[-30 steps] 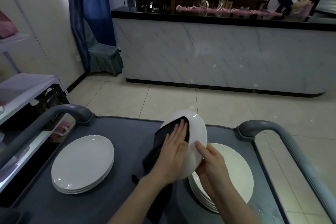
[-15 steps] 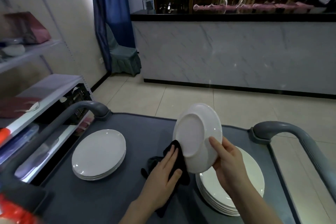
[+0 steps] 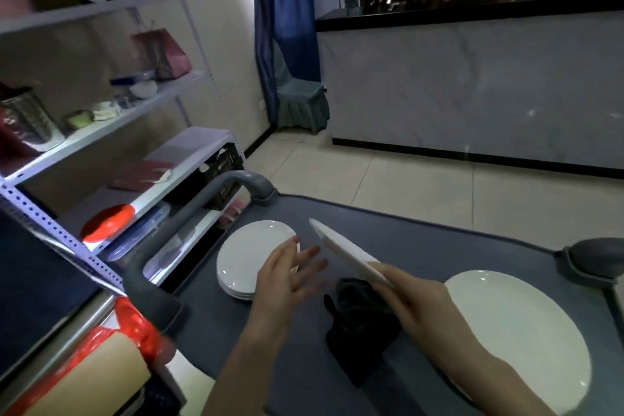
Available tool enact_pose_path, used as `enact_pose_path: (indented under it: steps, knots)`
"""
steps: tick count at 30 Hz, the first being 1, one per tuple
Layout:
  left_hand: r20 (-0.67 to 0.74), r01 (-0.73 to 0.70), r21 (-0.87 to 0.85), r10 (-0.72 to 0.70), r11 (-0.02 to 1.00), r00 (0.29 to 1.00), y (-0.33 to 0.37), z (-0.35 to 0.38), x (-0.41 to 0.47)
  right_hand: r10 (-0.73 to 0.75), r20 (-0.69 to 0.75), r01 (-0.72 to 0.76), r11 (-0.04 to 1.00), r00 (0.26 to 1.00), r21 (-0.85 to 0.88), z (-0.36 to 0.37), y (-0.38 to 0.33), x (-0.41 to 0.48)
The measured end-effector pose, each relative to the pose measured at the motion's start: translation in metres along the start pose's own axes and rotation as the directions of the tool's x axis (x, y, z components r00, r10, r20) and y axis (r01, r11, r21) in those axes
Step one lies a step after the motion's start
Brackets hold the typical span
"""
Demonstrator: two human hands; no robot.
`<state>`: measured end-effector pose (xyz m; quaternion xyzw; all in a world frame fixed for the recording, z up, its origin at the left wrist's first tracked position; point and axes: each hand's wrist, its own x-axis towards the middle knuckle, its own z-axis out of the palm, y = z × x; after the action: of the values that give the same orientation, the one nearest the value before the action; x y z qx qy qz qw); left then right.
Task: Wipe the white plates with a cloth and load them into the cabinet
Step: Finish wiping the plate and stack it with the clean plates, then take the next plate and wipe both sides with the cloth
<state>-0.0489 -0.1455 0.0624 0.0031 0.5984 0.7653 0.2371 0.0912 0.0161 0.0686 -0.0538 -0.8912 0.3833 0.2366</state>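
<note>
In the right hand [image 3: 415,304], a white plate [image 3: 341,248], gripped by its near rim with fingers curled round the edge. Up in the air over the middle of the cart [image 3: 439,246] top, tilted and seen almost edge-on, far rim aimed toward the far left corner.

Just left of that plate, the left hand [image 3: 287,277]: nothing in it, fingers straight and spread, palm turned toward the plate. Blurred, and overlapping the near right side of the left stack [image 3: 250,253] in the view; cannot tell whether touching it.

Flat on the cart top under the right hand, a black cloth [image 3: 361,321], crumpled, in neither hand.

By the left edge of the cart top, the left stack of white plates. By the right edge, well apart from it, the right stack [image 3: 520,331], partly hidden by the right forearm.

At the far left corner, a grey handle [image 3: 189,223] curving back along the left edge; at the far right corner, its twin [image 3: 594,257].

Left of the cart, a white metal rack [image 3: 101,132] with bags, boxes and bowls. Across the tiled floor, a marble-fronted counter [image 3: 472,84]; to the left of it, a covered chair [image 3: 300,101] below a blue curtain [image 3: 280,10].
</note>
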Motion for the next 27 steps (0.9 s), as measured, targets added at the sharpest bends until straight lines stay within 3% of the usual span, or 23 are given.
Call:
enact_pose_path:
  steps: [4, 7, 10, 11, 14, 16, 18, 20, 23, 27]
  knots:
    - [-0.048, 0.043, 0.067, -0.04, 0.997, 0.998, 0.008, -0.021, 0.003, -0.243, 0.132, 0.266, 0.944, 0.961, -0.195, 0.033, -0.004, 0.002]
    - [-0.033, 0.074, 0.131, -0.071, 0.989, 0.997, 0.008, -0.043, 0.013, -0.269, 0.229, 0.326, 0.907, 0.936, -0.268, 0.058, 0.0, 0.009]
    - [-0.111, 0.122, 0.098, -0.111, 0.988, 0.988, 0.008, -0.067, 0.032, -0.241, 0.33, 0.337, 0.901, 0.913, -0.272, 0.083, 0.004, 0.027]
    - [-0.119, 0.134, 0.081, -0.124, 0.988, 0.985, 0.009, -0.074, 0.039, -0.201, 0.354, 0.293, 0.928, 0.914, -0.229, 0.091, 0.006, 0.034]
    - [-0.135, 0.153, 0.055, -0.144, 0.987, 0.98, 0.014, -0.1, 0.064, 0.063, 0.469, -0.037, 0.997, 0.881, -0.064, 0.108, 0.014, 0.05]
    - [-0.14, 0.151, 0.043, -0.144, 0.988, 0.98, 0.017, -0.119, 0.082, 0.212, 0.348, -0.244, 0.968, 0.913, 0.051, 0.114, 0.016, 0.058]
    - [-0.124, 0.148, 0.036, -0.143, 0.988, 0.982, 0.019, -0.137, 0.101, 0.382, 0.12, -0.397, 0.905, 0.916, 0.152, 0.126, 0.019, 0.066]
    - [-0.095, 0.15, 0.034, -0.146, 0.988, 0.985, 0.019, -0.155, 0.117, 0.556, -0.045, -0.537, 0.817, 0.83, 0.21, 0.145, 0.022, 0.076]
    - [-0.062, 0.171, 0.033, -0.168, 0.985, 0.984, 0.016, -0.176, 0.138, 0.716, -0.04, -0.663, 0.665, 0.697, 0.344, 0.176, 0.025, 0.091]
    - [-0.016, 0.166, 0.044, -0.166, 0.985, 0.986, 0.004, -0.197, 0.159, 0.779, -0.066, -0.698, 0.594, 0.624, 0.4, 0.205, 0.025, 0.105]
